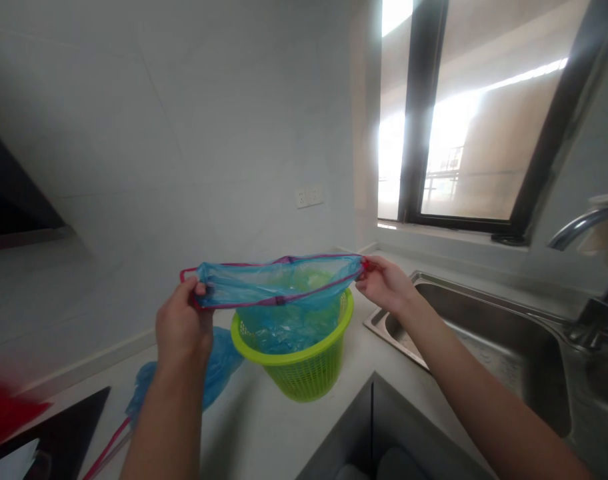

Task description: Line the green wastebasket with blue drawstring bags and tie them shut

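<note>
A blue translucent drawstring garbage bag with a pink-red drawstring edge is stretched wide between my hands. My left hand is closed on its left end, and my right hand pinches the right end of the rim. The bag's mouth is held above a lime-green plastic basket with perforated sides. Its lower part hangs down inside the basket, where the bottom is hidden by the crumpled film. Behind my left forearm, another crumpled blue bag with a pink drawstring lies on the counter.
The basket stands on a white countertop in the corner. To the right are a steel sink and a faucet. A dark cooktop and a blurred red item are at the lower left. A wall socket and window lie beyond.
</note>
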Available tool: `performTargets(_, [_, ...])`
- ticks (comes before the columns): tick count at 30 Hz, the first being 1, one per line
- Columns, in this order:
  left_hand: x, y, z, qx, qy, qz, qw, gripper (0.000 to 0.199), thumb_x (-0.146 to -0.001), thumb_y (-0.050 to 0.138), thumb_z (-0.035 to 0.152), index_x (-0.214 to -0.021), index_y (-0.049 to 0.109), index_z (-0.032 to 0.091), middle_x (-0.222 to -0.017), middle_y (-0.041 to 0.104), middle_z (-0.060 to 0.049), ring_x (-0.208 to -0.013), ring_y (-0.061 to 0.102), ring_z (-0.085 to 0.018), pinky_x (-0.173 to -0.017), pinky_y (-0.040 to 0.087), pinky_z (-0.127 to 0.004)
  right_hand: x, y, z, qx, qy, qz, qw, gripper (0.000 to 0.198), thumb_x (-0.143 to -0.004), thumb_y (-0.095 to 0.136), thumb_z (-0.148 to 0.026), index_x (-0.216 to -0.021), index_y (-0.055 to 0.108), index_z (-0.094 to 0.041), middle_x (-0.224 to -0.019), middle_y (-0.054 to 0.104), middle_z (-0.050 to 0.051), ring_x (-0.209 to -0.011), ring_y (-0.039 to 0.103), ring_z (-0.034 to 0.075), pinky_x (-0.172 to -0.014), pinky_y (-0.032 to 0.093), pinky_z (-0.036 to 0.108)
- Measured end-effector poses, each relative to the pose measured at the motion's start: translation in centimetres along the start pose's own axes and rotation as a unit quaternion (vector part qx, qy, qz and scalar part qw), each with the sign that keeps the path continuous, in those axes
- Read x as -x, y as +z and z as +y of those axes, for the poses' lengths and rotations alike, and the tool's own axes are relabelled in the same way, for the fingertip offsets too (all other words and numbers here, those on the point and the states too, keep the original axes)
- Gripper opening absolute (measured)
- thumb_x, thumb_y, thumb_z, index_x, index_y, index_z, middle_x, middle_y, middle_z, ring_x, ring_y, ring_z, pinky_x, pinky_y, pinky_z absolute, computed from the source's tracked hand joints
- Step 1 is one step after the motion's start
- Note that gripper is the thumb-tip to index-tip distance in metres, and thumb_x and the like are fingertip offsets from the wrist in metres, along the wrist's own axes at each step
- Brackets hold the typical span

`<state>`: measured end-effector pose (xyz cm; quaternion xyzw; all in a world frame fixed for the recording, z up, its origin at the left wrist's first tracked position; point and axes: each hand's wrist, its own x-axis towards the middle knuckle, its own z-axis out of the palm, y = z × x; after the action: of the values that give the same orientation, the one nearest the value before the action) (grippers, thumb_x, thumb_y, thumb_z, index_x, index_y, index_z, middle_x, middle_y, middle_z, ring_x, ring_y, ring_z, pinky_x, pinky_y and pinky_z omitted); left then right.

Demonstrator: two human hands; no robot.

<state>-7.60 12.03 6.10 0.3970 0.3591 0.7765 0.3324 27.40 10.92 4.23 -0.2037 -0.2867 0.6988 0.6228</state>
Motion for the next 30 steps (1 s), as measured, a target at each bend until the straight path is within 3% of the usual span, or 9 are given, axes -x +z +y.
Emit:
performTargets(2, [0.4,-0.1,0.2,0.033,-0.013,0.053,0.998,0.023,-0.079,0.064,0.023,-0.062,0.049,0.02,-0.067,0.049,0.001,-0.062,0.047,-0.011,-0.056,0.046,-0.018,0.3,-0.7,-0.4,-0.065,0.025,-0.025,0.997,0.01,-0.078,0.07,-0.014,-0.078,0.06,-0.017,-0.068,0.063,-0.001,-0.06,0.057,0.01,-0.05,0.044,0.019])
performTargets(6, [0.8,0.3,1.1,0.092,-0.048,0.134,0.986,0.018,-0.083,0.058,0.012,-0.066,0.057,0.018,-0.069,0.055,0.002,-0.062,0.047,-0.009,-0.055,0.044,-0.017,0.7,-1.6,-0.6,-0.123,-0.004,-0.011,0.992,0.008,-0.084,0.065,-0.011,-0.082,0.061,-0.018,-0.074,0.067,0.0,-0.064,0.062,0.011,-0.052,0.048,0.02])
performTargets(11, [0.7,0.4,1.9,0.223,-0.058,0.077,0.97,0.021,-0.085,0.056,0.008,-0.066,0.055,0.017,-0.066,0.056,0.002,-0.07,0.057,-0.009,-0.078,0.055,-0.024,0.6,-2.0,-0.2,-0.07,-0.024,0.021,0.997,0.008,-0.085,0.064,-0.012,-0.084,0.063,-0.019,-0.081,0.072,0.003,-0.071,0.066,0.014,-0.054,0.05,0.021])
performTargets(16, [1.8,0.8,2.3,0.145,-0.027,0.028,0.989,0.025,-0.091,0.054,0.017,-0.066,0.054,0.018,-0.071,0.061,-0.002,-0.093,0.067,-0.016,-0.086,0.057,-0.029,1.1,-1.7,0.1,0.019,-0.053,0.043,0.997,0.006,-0.083,0.062,-0.017,-0.077,0.063,-0.019,-0.097,0.074,0.008,-0.079,0.068,0.016,-0.059,0.053,0.024])
performTargets(19, [2.5,1.0,2.6,0.098,-0.025,-0.018,0.995,0.028,-0.093,0.053,0.024,-0.066,0.051,0.018,-0.073,0.064,-0.006,-0.099,0.068,-0.022,-0.08,0.058,-0.033,1.8,-1.1,-0.2,0.026,-0.083,0.025,0.996,0.011,-0.083,0.061,-0.018,-0.073,0.06,-0.019,-0.087,0.071,0.004,-0.073,0.065,0.014,-0.06,0.053,0.024])
performTargets(22, [2.8,0.9,3.0,0.072,-0.026,0.019,0.997,0.026,-0.09,0.053,0.021,-0.065,0.049,0.018,-0.066,0.058,-0.002,-0.081,0.066,-0.019,-0.066,0.055,-0.029,2.1,-0.8,-0.5,-0.009,-0.088,0.003,0.996,0.013,-0.085,0.063,-0.018,-0.073,0.059,-0.019,-0.07,0.062,-0.001,-0.061,0.058,0.01,-0.056,0.049,0.021])
performTargets(25, [2.6,0.7,3.2,0.073,-0.059,0.074,0.993,0.023,-0.085,0.054,0.015,-0.063,0.049,0.018,-0.067,0.054,0.001,-0.069,0.059,-0.012,-0.062,0.051,-0.023,2.0,-0.9,-0.6,-0.041,-0.08,0.022,0.996,0.012,-0.087,0.066,-0.018,-0.077,0.059,-0.019,-0.064,0.055,-0.004,-0.054,0.052,0.008,-0.051,0.047,0.019])
performTargets(30, [1.9,0.6,3.1,0.199,-0.078,0.066,0.975,0.015,-0.071,0.056,0.006,-0.06,0.05,0.015,-0.065,0.048,0.001,-0.065,0.054,-0.009,-0.068,0.052,-0.022,1.5,-1.3,-0.3,-0.079,-0.049,0.038,0.995,0.009,-0.087,0.065,-0.013,-0.081,0.06,-0.017,-0.058,0.052,-0.006,-0.048,0.047,0.006,-0.046,0.044,0.016])
